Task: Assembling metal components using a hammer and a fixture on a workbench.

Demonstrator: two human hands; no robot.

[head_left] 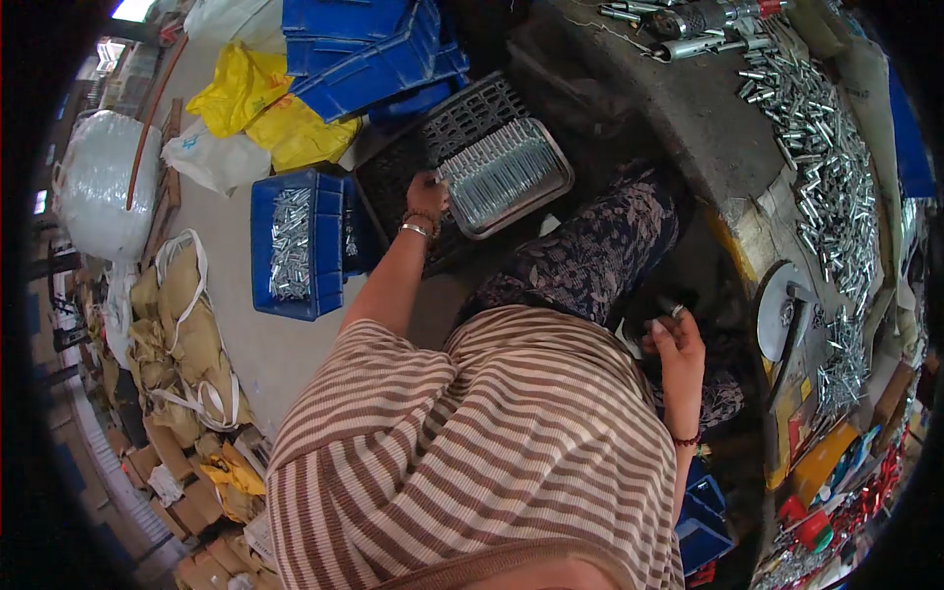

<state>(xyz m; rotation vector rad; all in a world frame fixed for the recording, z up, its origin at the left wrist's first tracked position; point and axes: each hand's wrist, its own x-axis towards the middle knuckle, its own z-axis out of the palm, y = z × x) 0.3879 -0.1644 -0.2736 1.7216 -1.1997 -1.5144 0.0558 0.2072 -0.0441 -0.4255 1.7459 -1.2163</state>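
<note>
My left hand (pixel 429 195) reaches out to the left edge of a metal tray (pixel 560 187) filled with rows of small shiny metal pins, and its fingers grip the tray's rim. The tray rests on a black plastic crate (pixel 470 110). My right hand (pixel 674 332) is held close to my lap, closed on a small metal piece (pixel 677 310) at the fingertips. A striped shirt and patterned trousers fill the middle of the view.
A blue bin (pixel 295 295) of metal parts stands on the floor to the left, with stacked blue bins (pixel 364 49) and yellow bags (pixel 246 88) beyond. The workbench (pixel 688 108) at right carries a heap of shiny metal sleeves (pixel 826 177) and a round disc (pixel 779 310).
</note>
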